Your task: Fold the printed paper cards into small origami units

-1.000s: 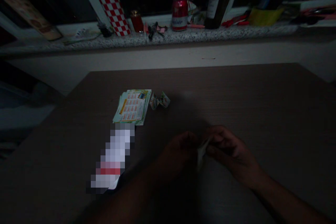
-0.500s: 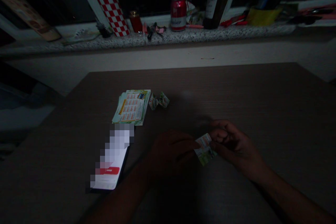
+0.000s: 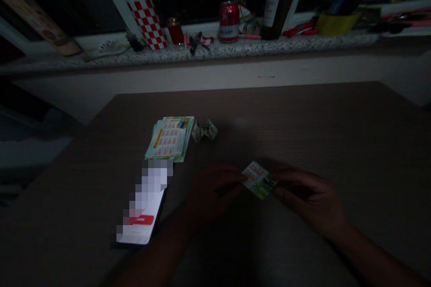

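A small folded piece of printed paper (image 3: 258, 180), white with orange print and a green part, is held between my two hands over the table. My left hand (image 3: 215, 190) pinches its left corner between thumb and fingers. At its right corner my right hand (image 3: 308, 193) has thumb and fingertips closed on it. Two small folded paper pieces (image 3: 204, 130) of similar print stand left of my hands, beside a stack of printed cards (image 3: 170, 139). The room is dim, and the left hand's fingers are in deep shadow.
A lit phone (image 3: 144, 206) lies on the brown table (image 3: 303, 112) left of my left forearm. Behind, a speckled sill (image 3: 242, 48) bears a checkered bottle (image 3: 148, 22), a red can (image 3: 229, 22), a dark bottle (image 3: 272, 13), a yellow container (image 3: 338, 22) and small clutter.
The folded paper has turned and shifted slightly left and up. My right fingers, curled behind it before, now stretch forward and pinch its right corner.
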Demonstrator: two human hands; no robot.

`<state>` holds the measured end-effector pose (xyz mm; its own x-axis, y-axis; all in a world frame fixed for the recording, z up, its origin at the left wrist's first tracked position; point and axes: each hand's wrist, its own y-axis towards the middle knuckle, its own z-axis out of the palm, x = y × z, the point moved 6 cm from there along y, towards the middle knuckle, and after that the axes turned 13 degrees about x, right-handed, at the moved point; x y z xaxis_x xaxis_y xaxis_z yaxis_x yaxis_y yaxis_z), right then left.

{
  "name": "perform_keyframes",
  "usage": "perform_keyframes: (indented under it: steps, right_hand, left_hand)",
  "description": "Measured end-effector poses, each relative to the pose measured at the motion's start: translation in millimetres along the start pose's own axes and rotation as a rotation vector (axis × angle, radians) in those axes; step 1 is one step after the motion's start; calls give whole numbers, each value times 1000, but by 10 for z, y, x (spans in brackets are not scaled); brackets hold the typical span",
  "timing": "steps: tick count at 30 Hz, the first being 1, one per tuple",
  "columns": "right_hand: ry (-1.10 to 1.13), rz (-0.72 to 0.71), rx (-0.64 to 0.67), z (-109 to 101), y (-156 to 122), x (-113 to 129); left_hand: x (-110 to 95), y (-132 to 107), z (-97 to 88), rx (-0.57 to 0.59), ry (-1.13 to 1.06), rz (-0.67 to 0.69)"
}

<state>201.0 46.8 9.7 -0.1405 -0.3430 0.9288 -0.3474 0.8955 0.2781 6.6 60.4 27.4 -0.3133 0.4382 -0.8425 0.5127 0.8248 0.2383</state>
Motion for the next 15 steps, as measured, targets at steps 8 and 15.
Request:
perform_keyframes:
  steps: [8, 15]
  right_hand:
    - [-81, -9, -35, 2, 20, 35]
    - [63, 91, -129, 52, -24, -87]
  left_hand:
    - [128, 54, 19, 19, -247, -143]
    - [202, 21, 107, -63, -378, -236]
